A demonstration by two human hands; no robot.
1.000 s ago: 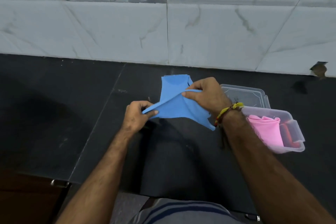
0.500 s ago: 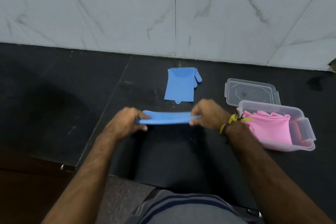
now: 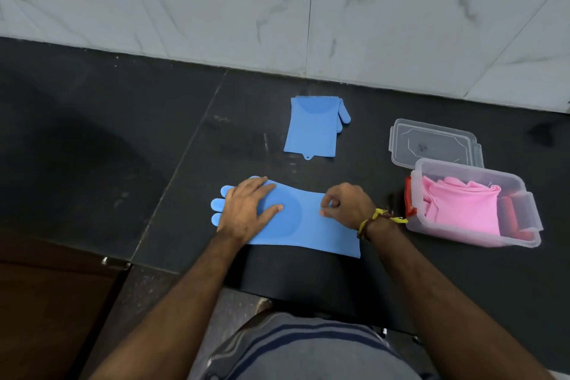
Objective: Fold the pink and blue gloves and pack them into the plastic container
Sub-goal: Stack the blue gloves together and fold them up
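Observation:
A blue glove (image 3: 305, 225) lies flat on the black counter in front of me, fingers pointing left, cuff to the right. My left hand (image 3: 246, 210) presses flat on its palm end. My right hand (image 3: 347, 205) pinches the glove near its upper edge by the cuff. A second blue glove (image 3: 311, 128), folded in half, lies farther back near the wall. The clear plastic container (image 3: 521, 194) stands at the right with folded pink gloves (image 3: 462, 207) inside.
The container's clear lid (image 3: 435, 143) lies flat just behind it. The black counter (image 3: 154, 139) ends at a white marble-tiled wall (image 3: 277, 9) at the back. Its front edge runs close to my body, with a brown cabinet (image 3: 46, 302) below on the left.
The blue glove, held stretched in the air between both hands, now lies spread flat on the counter. My left hand has opened onto it; the right still pinches it.

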